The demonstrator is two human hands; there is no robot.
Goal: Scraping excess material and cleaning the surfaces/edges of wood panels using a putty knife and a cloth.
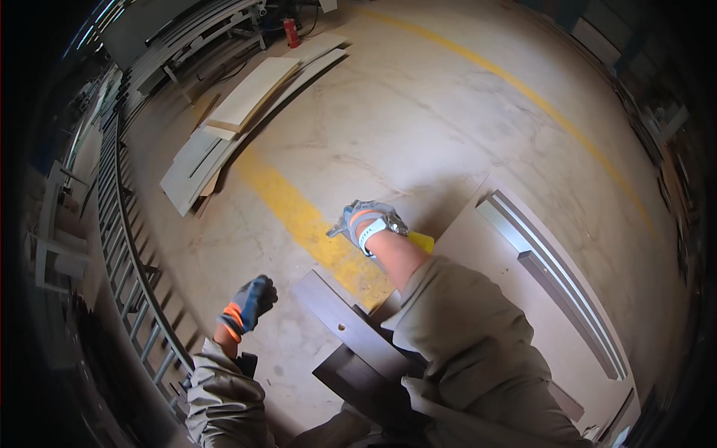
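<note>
A: Is there some writing that you can read?
B: On the white wrist strap [371,236] are small dark marks, too small to read.

A: How are the hands?
B: They are well apart. The left hand [252,305], in a blue-grey glove with orange cuff, has curled fingers; I cannot tell if something is inside. The right hand [371,215], in a similar glove, is bent too, and I cannot tell what it grips.

A: Where is the work?
B: The grey-brown flat board with a round hole [328,306] is between the two arms, near the left hand. Beside it is a dark brown flat piece [358,381].

A: What blocks the view?
B: The right forearm partly hides a bright yellow object [423,242].

A: And around?
B: At right, a pale flat desk [478,252] carries a long silvery strip [500,228] and a dark brown bar [565,305]. Beyond, pale flat boards in a stack [250,93] lie on the floor [403,127], near a red cylinder [291,33]. A ladder-like metal rack [137,267] runs along the left.
</note>
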